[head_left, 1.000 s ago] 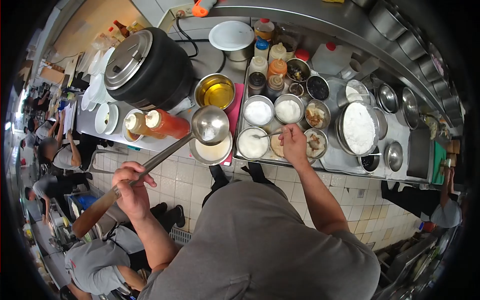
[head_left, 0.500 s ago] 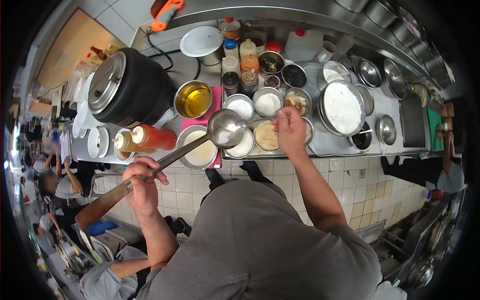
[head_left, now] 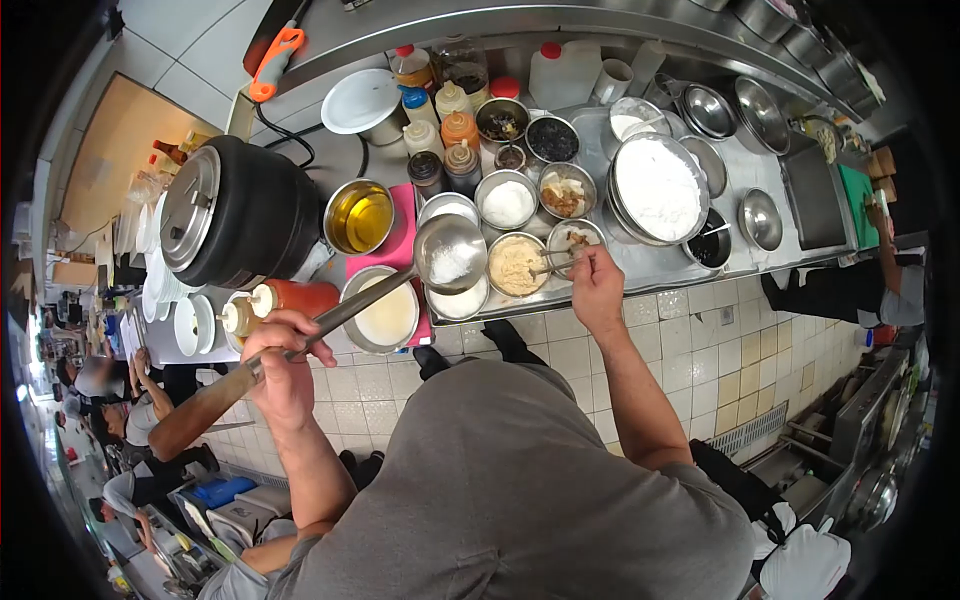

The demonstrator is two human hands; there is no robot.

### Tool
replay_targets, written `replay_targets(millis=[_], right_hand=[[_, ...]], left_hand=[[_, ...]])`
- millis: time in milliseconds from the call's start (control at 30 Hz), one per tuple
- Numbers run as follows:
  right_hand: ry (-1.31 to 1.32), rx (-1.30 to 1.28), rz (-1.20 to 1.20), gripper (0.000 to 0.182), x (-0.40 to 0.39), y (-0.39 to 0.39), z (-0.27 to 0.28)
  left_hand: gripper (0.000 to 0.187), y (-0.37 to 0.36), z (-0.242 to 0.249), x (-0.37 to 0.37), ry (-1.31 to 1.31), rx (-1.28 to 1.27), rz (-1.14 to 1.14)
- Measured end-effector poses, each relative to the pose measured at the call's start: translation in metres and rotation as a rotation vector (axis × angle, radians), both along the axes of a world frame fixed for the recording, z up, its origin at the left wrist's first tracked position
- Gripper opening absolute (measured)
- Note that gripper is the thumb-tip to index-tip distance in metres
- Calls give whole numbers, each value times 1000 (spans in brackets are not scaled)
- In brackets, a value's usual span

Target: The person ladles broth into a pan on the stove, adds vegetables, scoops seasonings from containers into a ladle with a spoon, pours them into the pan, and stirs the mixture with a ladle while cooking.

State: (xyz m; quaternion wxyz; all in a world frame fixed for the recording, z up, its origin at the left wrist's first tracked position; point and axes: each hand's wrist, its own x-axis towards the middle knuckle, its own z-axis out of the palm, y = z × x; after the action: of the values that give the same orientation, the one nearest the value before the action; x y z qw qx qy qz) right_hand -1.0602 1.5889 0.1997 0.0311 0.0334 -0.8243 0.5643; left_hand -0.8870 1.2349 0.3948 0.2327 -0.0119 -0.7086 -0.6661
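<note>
My left hand (head_left: 283,370) is wrapped around the handle of a long ladle (head_left: 365,300). White powder (head_left: 447,264) lies in the ladle's bowl, which hangs over the small metal bowls. My right hand (head_left: 598,287) pinches a small metal spoon (head_left: 556,258), its tip at a bowl of tan powder (head_left: 516,264). Just behind that hand is a bowl with brown pieces (head_left: 574,236). Below the ladle sits a bowl of white powder (head_left: 460,302), partly covered. Left of it stands a pot of pale cream liquid (head_left: 386,317).
A pot of yellow oil (head_left: 360,215) stands by a black soup warmer (head_left: 245,205). Sauce bottles (head_left: 461,130) line the back. A large bowl of white powder (head_left: 658,188) is at right. Co-workers stand at both sides, one person's hand (head_left: 877,207) near a green board (head_left: 862,205).
My right hand has moved down and slightly right, away from the ladle, bringing the spoon to the tan powder. The ladle stays in my left hand, and the camera view has shifted.
</note>
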Motion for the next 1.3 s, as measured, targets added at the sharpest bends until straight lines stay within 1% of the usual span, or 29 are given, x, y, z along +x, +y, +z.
replay_targets(millis=[33,167,233,267,333,367,433,467,533,567,633,667,733,833,933,1067,1133,1167,1233,1300], right_hand=[[-31,-52,-38,16,0,0,1],[-129,-134,-42,16,-3,10,21],[-157,-225,-7,16,-6,10,28],[-157,-227,-3,16,-5,5,34],[-160,-379,61,13,-2,-10,50],[-160,-380,68,13,-3,-11,54],[205,-109,98,8,-6,-12,61],[208,-112,107,8,-6,-9,70],[256,68,151,6,-4,3,85],[259,67,157,6,-3,6,86],[324,173,215,6,2,10,88],[329,169,215,6,3,10,86],[465,222,237,6,6,7,74],[512,287,228,7,13,2,57],[482,320,213,6,22,-2,53],[535,356,216,8,28,-7,46],[413,285,158,10,31,-9,44],[418,288,161,10,32,-9,41],[360,283,84,10,34,-7,38],[417,282,100,9,35,-7,40]], left_hand=[[54,1,0,-1,0,0,-1],[54,7,-1,-3,0,19,2],[53,16,-2,-7,-19,19,7],[53,21,-3,-8,-18,18,11],[52,31,-4,-10,-36,20,22],[52,35,-5,-11,-29,35,29],[50,38,-7,-10,-24,11,25],[49,39,-6,-8,-19,-10,14],[49,42,-4,-2,-16,1,45],[49,44,-3,2,-14,12,67],[49,47,1,13,-8,-4,94],[49,47,3,18,-3,-19,114],[50,44,1,30,25,-18,136],[51,39,0,48,54,-3,165],[50,35,-2,67,71,34,192],[48,34,-10,98,98,97,220],[48,34,-12,109,100,125,214],[47,34,-12,114,97,145,207],[47,35,-13,126,103,156,214],[47,36,-14,136,115,161,224]])
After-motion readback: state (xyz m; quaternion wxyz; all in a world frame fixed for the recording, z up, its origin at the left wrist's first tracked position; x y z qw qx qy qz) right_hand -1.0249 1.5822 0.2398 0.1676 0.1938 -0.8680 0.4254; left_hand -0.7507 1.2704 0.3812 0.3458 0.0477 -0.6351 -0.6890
